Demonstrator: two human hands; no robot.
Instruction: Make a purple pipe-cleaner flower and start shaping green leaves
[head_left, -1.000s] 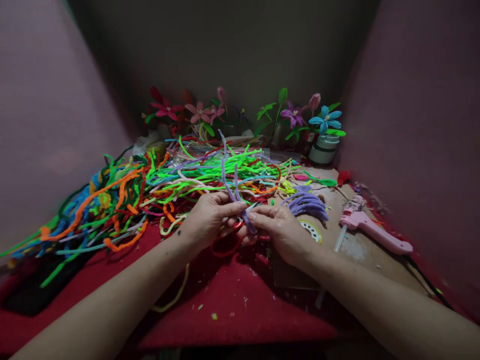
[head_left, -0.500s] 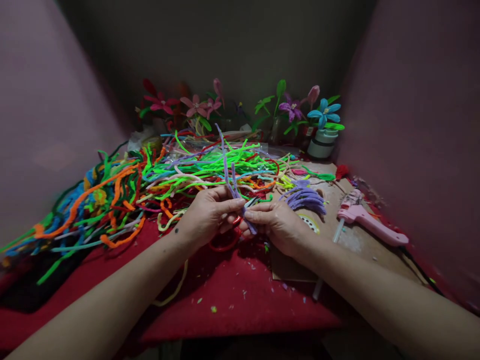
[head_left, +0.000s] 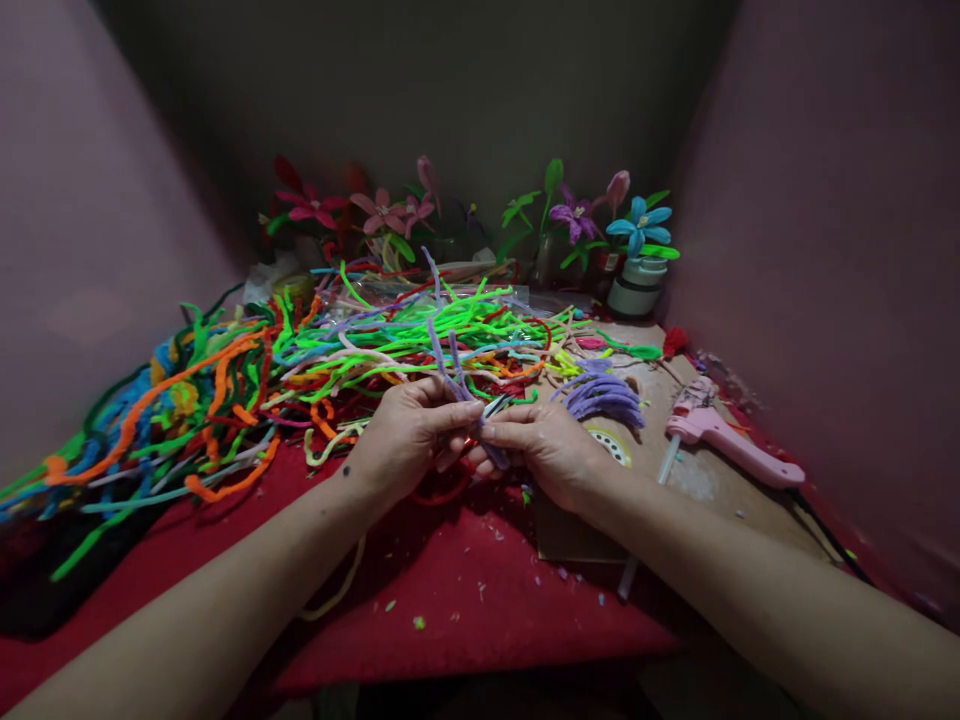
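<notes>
Purple pipe cleaner (head_left: 448, 372) lengths rise from between my two hands, and a short folded end points down below the fingertips. My left hand (head_left: 409, 425) is closed, pinching the pipe cleaner between thumb and forefinger. Close against it, my right hand (head_left: 551, 445) pinches the lower part of the same purple piece. Just behind the fingertips show the metal blades of scissors (head_left: 496, 405); their red handles are partly hidden under my left hand. A bundle of cut purple pipe cleaners (head_left: 602, 398) lies beyond my right hand.
A tangled heap of coloured pipe cleaners (head_left: 405, 345) spreads behind and left. A pink glue gun (head_left: 739, 448) rests on cardboard (head_left: 577, 540) at right. Pipe cleaner flowers, including a blue one (head_left: 640, 228) in a jar (head_left: 636, 290), stand along the back. Scraps dot the red cloth (head_left: 450, 600).
The view has shifted slightly, moving everything a little left. Both hands keep their pinch close together; the upright purple ends now lean a bit further left.
</notes>
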